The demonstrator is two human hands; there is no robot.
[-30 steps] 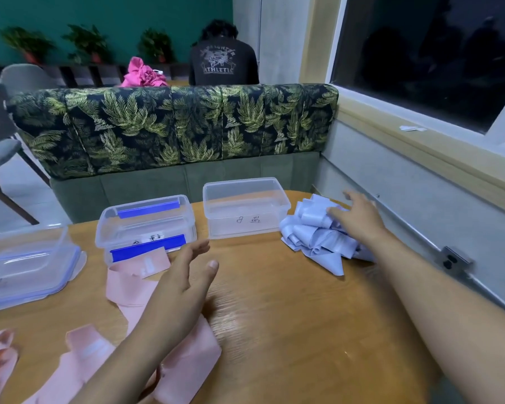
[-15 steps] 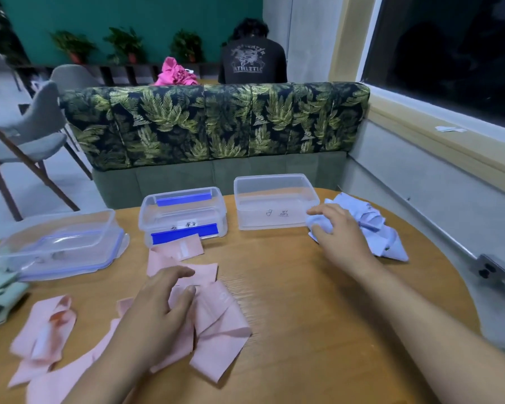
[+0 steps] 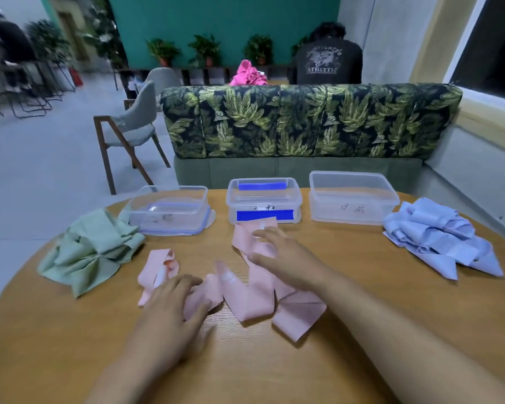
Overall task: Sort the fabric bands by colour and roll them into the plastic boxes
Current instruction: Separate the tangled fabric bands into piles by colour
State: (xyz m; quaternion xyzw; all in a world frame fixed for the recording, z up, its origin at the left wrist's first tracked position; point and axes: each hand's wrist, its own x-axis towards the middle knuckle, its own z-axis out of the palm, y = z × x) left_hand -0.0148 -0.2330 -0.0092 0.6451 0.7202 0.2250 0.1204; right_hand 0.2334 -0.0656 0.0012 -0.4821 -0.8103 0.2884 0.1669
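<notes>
Round wooden surface [image 3: 362,330], sorted piles: green bands [image 3: 91,252] left, blue bands [image 3: 440,243] right, pink bands [image 3: 245,298] tangled just before the middle plastic box [image 3: 297,209]. Neither of my hands grips anything: left hand [image 3: 172,310] lies flat on the pink tangle, right hand [image 3: 289,258] spreads over its far end. Risk: the overlapped pinks drag along together when I lift one, so the roll turns out loose.

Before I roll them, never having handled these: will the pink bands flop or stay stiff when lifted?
Probably floppy: the pink bands lie creased and folded over themselves. Likely light, and lifting one may drag others, since they overlap.
</notes>
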